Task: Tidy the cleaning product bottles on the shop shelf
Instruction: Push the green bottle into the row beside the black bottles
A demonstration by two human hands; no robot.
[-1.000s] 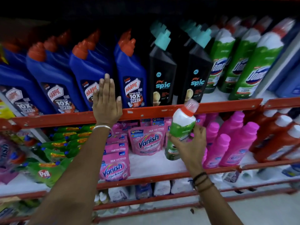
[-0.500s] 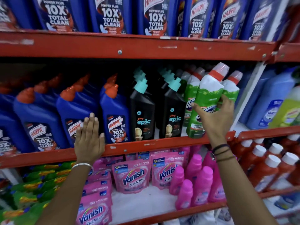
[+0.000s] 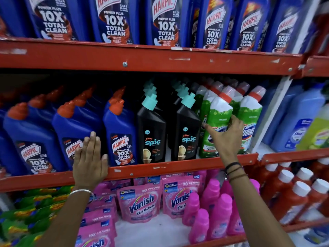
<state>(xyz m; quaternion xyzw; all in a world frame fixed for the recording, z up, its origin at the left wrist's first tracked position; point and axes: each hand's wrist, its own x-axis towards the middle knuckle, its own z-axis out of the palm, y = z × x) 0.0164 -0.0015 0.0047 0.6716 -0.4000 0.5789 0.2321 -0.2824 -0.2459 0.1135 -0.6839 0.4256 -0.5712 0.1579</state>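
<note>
My right hand (image 3: 225, 138) grips a green and white Domex bottle (image 3: 218, 114) with a red collar, standing at the front of the middle shelf among other green Domex bottles (image 3: 249, 114). Just left of it stand two rows of black Spic bottles (image 3: 152, 132) with teal caps. Further left are blue Harpic bottles (image 3: 119, 129) with orange caps. My left hand (image 3: 89, 163) lies flat with fingers together on the red front rail (image 3: 160, 168) of that shelf, in front of the Harpic bottles.
The upper shelf holds large blue Harpic bottles (image 3: 114, 20) above a red rail (image 3: 160, 57). Below are pink Vanish pouches (image 3: 140, 204), pink bottles (image 3: 220, 211), red bottles with white caps (image 3: 292, 196) and green pouches (image 3: 32, 211). Pale blue bottles (image 3: 299, 120) stand right of a white upright.
My right hand lifted the green Domex bottle from the lower shelf level and set it into the Domex row on the middle shelf. My left hand stayed on the rail.
</note>
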